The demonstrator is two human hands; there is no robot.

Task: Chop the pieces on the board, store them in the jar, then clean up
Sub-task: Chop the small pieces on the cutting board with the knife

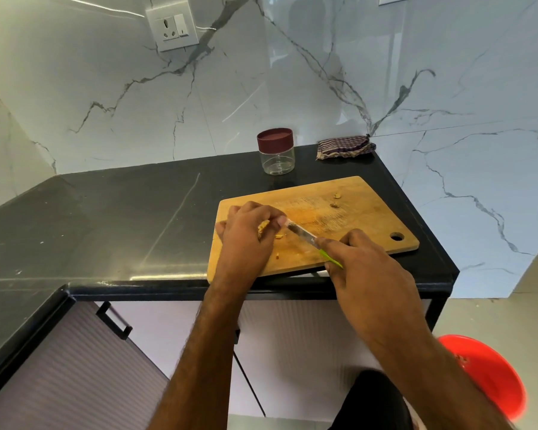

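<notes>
A wooden chopping board [364, 218] lies on the black counter near its right end. My left hand [246, 240] curls over a yellowish piece [263, 227] on the board's left part, and its fingertips touch the knife blade. My right hand [359, 262] grips the green handle of a small knife [302, 232], whose blade points left toward the piece. Small cut bits [279, 236] lie by the blade, and two more scraps [336, 200] sit farther back on the board. A clear jar [277, 159] with a maroon lid stands behind the board, lid on.
A folded checked cloth [345, 146] lies in the back right corner of the counter [121, 218]. A red bin [491, 377] stands on the floor at the lower right. Marble walls close the counter at the back and right. A wall socket [172, 26] is above.
</notes>
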